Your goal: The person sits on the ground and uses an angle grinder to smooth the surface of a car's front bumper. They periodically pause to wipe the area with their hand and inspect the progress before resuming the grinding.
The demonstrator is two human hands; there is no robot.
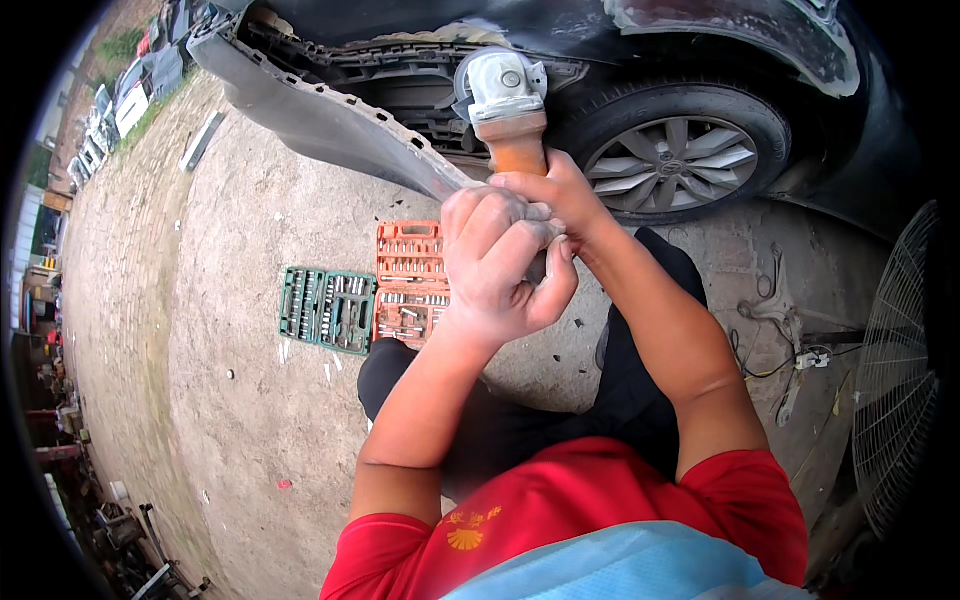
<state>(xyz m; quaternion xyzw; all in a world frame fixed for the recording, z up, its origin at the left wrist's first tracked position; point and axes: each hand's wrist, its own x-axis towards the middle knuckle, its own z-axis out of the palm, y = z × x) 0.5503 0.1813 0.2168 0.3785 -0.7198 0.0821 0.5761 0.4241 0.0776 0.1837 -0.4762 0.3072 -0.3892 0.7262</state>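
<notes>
We saw the right hand, fingers wrapped round the orange grinder, near the wheel. Left hand: fingers curled; its hold we could not tell. Green case and orange case, open on the ground, held metal sockets.

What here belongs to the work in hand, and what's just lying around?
Seemingly part of the job:
grinder, gripped by the right hand
grey bumper
car

Apparently just lying about:
open green socket case
open orange socket case
fan
</notes>
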